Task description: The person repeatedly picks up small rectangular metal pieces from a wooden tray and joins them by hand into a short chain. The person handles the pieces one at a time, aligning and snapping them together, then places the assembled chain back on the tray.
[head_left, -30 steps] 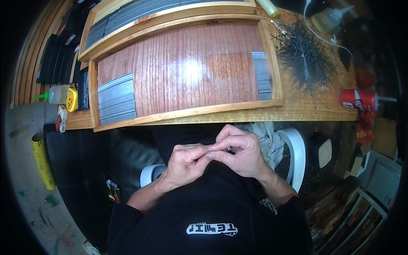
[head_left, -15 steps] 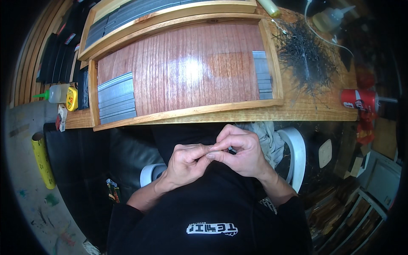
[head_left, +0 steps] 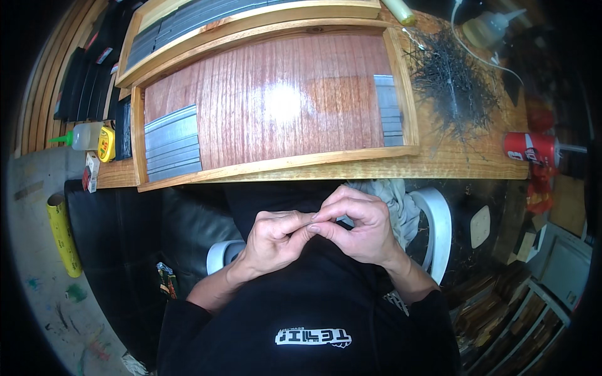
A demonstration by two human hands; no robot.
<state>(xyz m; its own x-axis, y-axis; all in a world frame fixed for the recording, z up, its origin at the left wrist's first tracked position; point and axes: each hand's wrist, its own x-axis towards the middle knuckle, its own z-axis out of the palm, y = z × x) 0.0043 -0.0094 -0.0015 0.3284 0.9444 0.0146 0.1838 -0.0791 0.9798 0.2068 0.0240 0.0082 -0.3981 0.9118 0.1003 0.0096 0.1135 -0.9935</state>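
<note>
My left hand (head_left: pixel 276 237) and my right hand (head_left: pixel 359 224) meet fingertip to fingertip above my lap, just below the table edge. Both are closed in a pinch with thumb against forefinger. Whatever lies between the fingertips is too small or too hidden to name. Beyond them on the table lies a shallow wooden tray (head_left: pixel 276 164) with a reddish-brown base. Grey flat strips (head_left: pixel 172 143) are laid side by side at its left end, and more grey strips (head_left: pixel 389 111) sit at its right end.
A second wooden tray (head_left: pixel 251 20) of grey strips stands behind. Thin dark pieces (head_left: pixel 453 81) are heaped at the right, near a red can (head_left: pixel 532 149) and a squeeze bottle (head_left: pixel 486 30). At left are a green-tipped bottle (head_left: pixel 86 136), a yellow container (head_left: pixel 106 145) and a yellow roll (head_left: pixel 64 235).
Both hands stay pressed together in nearly the same place. The fingertips have shifted very slightly to the right.
</note>
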